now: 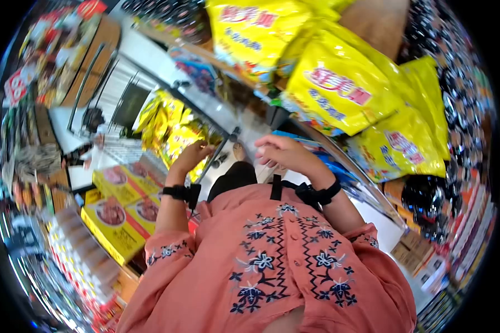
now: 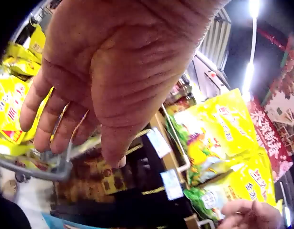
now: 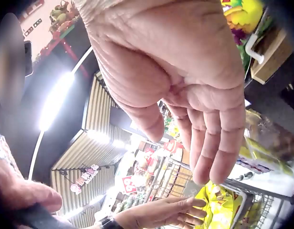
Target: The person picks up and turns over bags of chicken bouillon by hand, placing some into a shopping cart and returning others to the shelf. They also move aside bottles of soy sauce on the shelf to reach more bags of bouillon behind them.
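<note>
In the head view my left hand (image 1: 193, 157) hovers at the near side of a shopping cart (image 3: 252, 193), with nothing in its grasp. Shiny yellow printed bags (image 1: 175, 133) lie in the cart just beyond it. My right hand (image 1: 289, 152) is held out in front of the shelf, empty, its fingers loosely bent. Larger yellow bags (image 1: 339, 83) of the same kind are heaped on that shelf. The left wrist view shows the left palm (image 2: 113, 71) with relaxed fingers. In the right wrist view the right palm (image 3: 180, 71) hangs with fingers pointing down.
Stacked yellow boxes (image 1: 116, 222) stand at the left, beside rows of pale-packed goods (image 1: 78, 252). The shelf edge (image 1: 344, 152) runs diagonally along the right. Dark glossy goods (image 1: 461, 83) crowd the far right. A red 66 sign (image 1: 18, 87) is at the left.
</note>
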Tool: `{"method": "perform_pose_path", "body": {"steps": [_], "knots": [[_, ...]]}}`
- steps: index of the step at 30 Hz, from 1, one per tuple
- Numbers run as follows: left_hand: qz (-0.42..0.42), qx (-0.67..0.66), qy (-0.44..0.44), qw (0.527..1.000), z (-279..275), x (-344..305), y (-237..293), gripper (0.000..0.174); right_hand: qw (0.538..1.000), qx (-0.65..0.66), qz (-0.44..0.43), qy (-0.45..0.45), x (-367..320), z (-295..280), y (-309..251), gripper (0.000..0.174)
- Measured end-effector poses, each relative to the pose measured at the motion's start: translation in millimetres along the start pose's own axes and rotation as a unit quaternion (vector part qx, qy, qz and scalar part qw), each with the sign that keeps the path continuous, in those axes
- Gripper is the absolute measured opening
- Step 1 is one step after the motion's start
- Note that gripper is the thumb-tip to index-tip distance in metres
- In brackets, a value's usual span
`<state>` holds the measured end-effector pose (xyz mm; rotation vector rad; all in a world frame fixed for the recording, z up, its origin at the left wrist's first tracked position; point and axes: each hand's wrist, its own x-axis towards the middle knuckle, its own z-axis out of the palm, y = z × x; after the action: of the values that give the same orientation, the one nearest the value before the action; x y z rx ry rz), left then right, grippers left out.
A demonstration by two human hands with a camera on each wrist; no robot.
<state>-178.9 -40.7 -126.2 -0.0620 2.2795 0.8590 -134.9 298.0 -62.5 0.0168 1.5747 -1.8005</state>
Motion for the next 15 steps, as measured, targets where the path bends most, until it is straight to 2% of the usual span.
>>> {"method": "perform_pose_path", "body": {"steps": [3,4,5,7,9,12,15], "knots": [[-0.066,-0.044,0.053,0.995,-36,4,-60,0.060,1.000,-0.012,0.021,-0.003,24,7,-6,0.035],[-0.087,-0.106,0.084,0.987,-50,8,-83,0.056,1.000,-0.012,0.023,-0.007,32,10,-8,0.035],[-0.108,-0.168,0.112,0.973,-63,17,-109,0.053,1.000,-0.012,0.026,-0.010,41,11,-11,0.034],[-0.146,-0.312,0.210,0.915,-87,34,-154,0.044,0.998,-0.021,0.057,-0.006,58,18,-18,0.034],[-0.171,-0.362,0.251,0.881,-115,41,-178,0.039,0.996,-0.043,0.082,-0.005,79,25,-26,0.034],[-0.200,-0.425,0.258,0.844,-142,80,-231,0.047,0.993,-0.055,0.104,0.012,109,32,-29,0.035],[-0.217,-0.472,0.276,0.809,-153,106,-235,0.058,0.990,-0.057,0.129,0.025,132,38,-24,0.036]]}}
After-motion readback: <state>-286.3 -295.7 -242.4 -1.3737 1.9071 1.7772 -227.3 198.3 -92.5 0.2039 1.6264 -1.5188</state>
